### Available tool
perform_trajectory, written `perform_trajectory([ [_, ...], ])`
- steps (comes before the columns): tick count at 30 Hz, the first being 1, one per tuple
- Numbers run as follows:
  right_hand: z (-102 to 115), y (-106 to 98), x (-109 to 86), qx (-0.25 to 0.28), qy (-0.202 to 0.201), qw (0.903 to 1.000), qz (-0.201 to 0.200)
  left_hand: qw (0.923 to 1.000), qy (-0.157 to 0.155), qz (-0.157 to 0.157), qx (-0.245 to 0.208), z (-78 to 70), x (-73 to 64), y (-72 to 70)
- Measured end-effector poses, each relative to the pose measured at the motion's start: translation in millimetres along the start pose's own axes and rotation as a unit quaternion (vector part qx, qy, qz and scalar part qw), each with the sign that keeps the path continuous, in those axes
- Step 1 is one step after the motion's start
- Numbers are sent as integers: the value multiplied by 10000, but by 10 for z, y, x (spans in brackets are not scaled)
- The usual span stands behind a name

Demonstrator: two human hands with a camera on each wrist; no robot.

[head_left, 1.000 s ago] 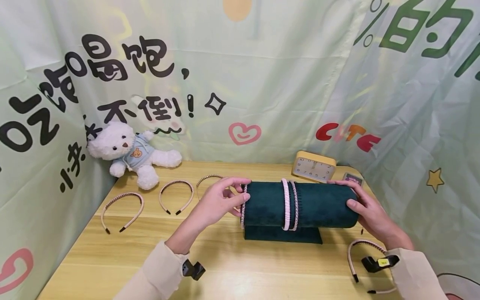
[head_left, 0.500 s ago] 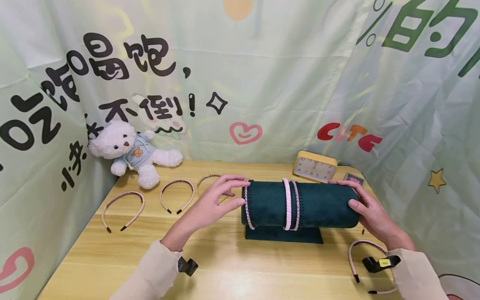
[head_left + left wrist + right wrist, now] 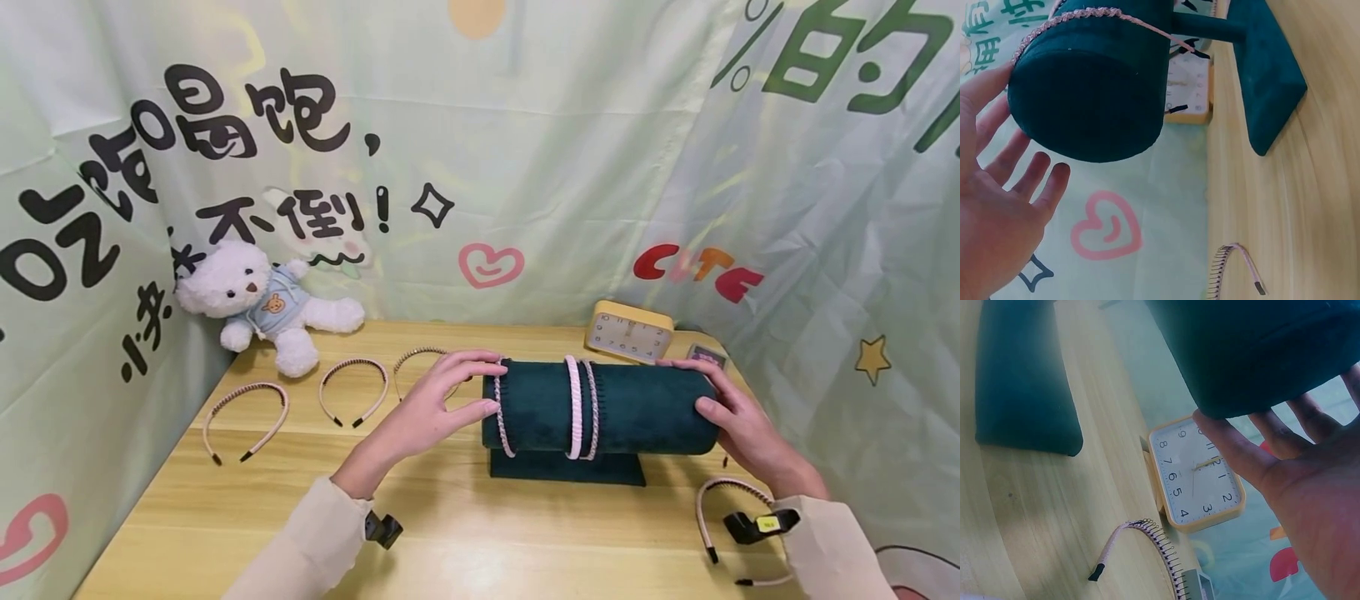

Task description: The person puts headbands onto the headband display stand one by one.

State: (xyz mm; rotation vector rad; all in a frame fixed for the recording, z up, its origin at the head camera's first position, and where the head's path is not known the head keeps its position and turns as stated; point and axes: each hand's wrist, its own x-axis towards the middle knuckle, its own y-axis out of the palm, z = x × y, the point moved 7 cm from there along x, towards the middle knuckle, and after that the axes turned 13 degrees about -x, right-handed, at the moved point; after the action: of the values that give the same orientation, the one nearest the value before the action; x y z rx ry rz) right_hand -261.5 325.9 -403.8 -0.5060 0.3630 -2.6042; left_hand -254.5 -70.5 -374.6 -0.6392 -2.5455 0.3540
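Observation:
A dark green velvet headband stand (image 3: 652, 408), a thick roll on a flat base, stands at the middle right of the table. My right hand (image 3: 750, 433) holds its right end, thumb in front and index finger along the top. On the roll's left end sits a braided pink headband (image 3: 502, 421). The fingers of my left hand (image 3: 423, 408) are extended, index fingertip and thumb tip right at that headband. In the left wrist view, its braid (image 3: 1079, 15) crosses the roll close behind the end face. Mid-roll sit a pale pink headband (image 3: 575, 408) and a thinner braided one (image 3: 592, 412).
Three more headbands lie left: one at the table's edge (image 3: 251, 392), a second (image 3: 352, 363) and a third (image 3: 420, 352) partly behind my left hand. Another (image 3: 703, 517) lies under my right wrist. A teddy bear (image 3: 273, 308) and yellow clock (image 3: 628, 333) stand at the back.
The left-end headband has slid slightly right along the roll. My left fingers have loosened from their hold on it and moved right with it. My right hand keeps its place.

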Motion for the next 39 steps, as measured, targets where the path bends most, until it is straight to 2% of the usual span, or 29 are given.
perform_trajectory([
  [17, -7, -18, -11, -90, 74, 9999, -3, 9998, -101, 96, -110, 13, 170, 207],
  [26, -9, -25, -14, -105, 72, 9999, -19, 9995, -65, 160, 250, -44, 278, 273],
  [39, -9, -14, -21, -148, 92, 9998, -32, 9960, -78, 453, 767, -124, 422, 373],
])
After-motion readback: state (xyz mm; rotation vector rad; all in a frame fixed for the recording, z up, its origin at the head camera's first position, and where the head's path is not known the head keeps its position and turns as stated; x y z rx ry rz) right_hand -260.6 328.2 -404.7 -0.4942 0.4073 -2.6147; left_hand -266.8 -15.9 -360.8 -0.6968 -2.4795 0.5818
